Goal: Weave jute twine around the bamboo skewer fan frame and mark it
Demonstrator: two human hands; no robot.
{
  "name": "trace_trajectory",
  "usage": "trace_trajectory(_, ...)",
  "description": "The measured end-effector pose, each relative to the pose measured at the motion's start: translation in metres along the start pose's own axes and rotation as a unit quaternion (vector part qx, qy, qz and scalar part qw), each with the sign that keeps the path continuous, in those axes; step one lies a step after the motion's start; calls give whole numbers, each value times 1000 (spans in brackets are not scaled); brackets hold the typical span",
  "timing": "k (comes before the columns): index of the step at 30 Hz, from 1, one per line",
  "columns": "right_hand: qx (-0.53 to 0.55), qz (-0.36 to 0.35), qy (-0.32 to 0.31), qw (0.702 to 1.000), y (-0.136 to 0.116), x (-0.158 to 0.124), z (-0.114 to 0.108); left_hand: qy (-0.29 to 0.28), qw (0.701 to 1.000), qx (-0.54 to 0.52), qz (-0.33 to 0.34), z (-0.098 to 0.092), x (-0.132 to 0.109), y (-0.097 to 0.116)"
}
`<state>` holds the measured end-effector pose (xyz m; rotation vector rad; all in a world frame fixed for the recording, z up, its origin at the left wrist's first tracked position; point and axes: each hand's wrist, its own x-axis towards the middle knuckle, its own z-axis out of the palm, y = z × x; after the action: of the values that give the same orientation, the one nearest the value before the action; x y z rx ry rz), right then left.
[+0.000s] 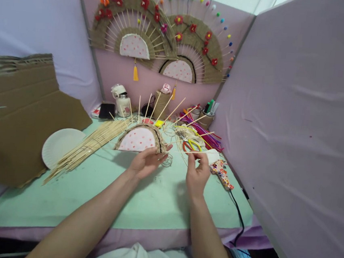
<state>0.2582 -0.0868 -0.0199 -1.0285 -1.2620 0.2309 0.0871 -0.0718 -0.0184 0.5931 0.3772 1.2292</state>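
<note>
My left hand (pixel 146 162) grips the lower right corner of a half-round cardboard fan piece (pixel 137 139) with a white, pink-dotted centre. Several thin wooden sticks (pixel 164 108) fan outward from its curved edge. In my right hand (pixel 198 175), thumb and fingers pinch a thin wooden stick (pixel 177 151), which runs level toward the fan's right corner. Whether its tip touches the cardboard I cannot tell. Close by on the right lies a flower-patterned glue gun (pixel 222 174) with a black cord.
A bundle of wooden sticks (pixel 89 145) lies left, beside a white paper plate (pixel 61 144) and large cardboard sheets (pixel 17 118). Behind my right hand are scissors (pixel 191 146) and purple pipe cleaners (pixel 209 136). Two decorated fans (pixel 136 20) hang on the back wall.
</note>
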Motion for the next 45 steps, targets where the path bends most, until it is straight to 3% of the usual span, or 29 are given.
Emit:
trace_trajectory(3, 5, 13, -89, 996, -1, -3, 10, -35, 999, -1, -7, 3, -4, 1)
trace_trajectory(7, 24, 2, -131, 991, -15, -15, 18, -49, 999, 19, -14, 8, -6, 1)
trace_trajectory(14, 64, 113, -91, 987, -27, -28, 27, -37, 998, 56, -19, 7, -5, -3)
trace_trajectory(28, 168, 230, -54, 957, -25, -27, 33, 7, 995, 102, 5, 15, -4, -11)
trace_trajectory(32, 183, 254, -41, 949, -22, -27, 33, 7, 995, 103, 1, 11, -2, -14)
trace_trajectory(35, 190, 258, -68, 945, -20, -28, 33, 22, 995, 98, 2, 10, -2, -13)
trace_trajectory(39, 190, 211, -121, 951, -19, -32, 33, 17, 996, 89, -1, 10, -1, -9)
trace_trajectory(45, 225, 231, -125, 938, -21, -36, 35, 11, 996, 86, -7, 6, 1, -9)
